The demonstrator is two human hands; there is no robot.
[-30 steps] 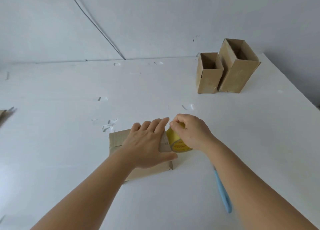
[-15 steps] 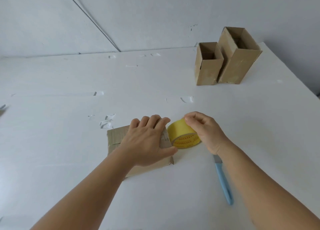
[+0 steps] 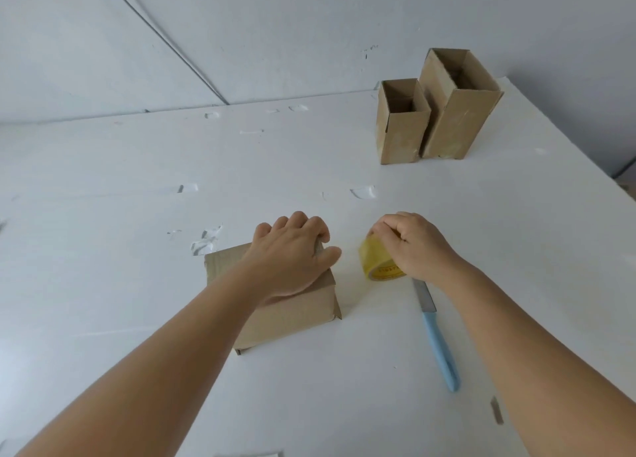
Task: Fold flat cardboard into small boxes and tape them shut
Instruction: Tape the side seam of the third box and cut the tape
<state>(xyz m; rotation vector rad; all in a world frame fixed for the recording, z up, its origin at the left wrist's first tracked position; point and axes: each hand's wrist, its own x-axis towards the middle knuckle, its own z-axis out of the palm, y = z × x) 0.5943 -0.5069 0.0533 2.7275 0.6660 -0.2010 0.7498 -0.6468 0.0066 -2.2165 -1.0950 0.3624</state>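
Three cardboard boxes are in view. One closed box [image 3: 275,298] lies on its side on the white table [image 3: 103,250] under the left hand [image 3: 292,253]; two open boxes stand upright well beyond the right hand [image 3: 413,246] at the far right of the table — a shorter one [image 3: 401,129] and a taller one [image 3: 454,112], touching side by side, mouths up. There is one roll of yellow tape [image 3: 373,260], one knife with a light blue handle [image 3: 438,339], and a few scraps of clear tape [image 3: 206,241] stuck to the table just beyond and to the left of the left hand.

The side of the tape roll carries a ring of small red print, too small and blurred to read. No other writing can be made out.

The left hand lies palm down on top of the closed box, its fingers curled over the far edge and the thumb stretched out past the right corner, pressing the box to the table. The right hand sits just to the right of it, apart from the box, fingers bent round the top of the tape roll and gripping it; the roll stands on edge and is tilted. The knife lies on the table under the right wrist — blade toward the roll, handle running back along the forearm.
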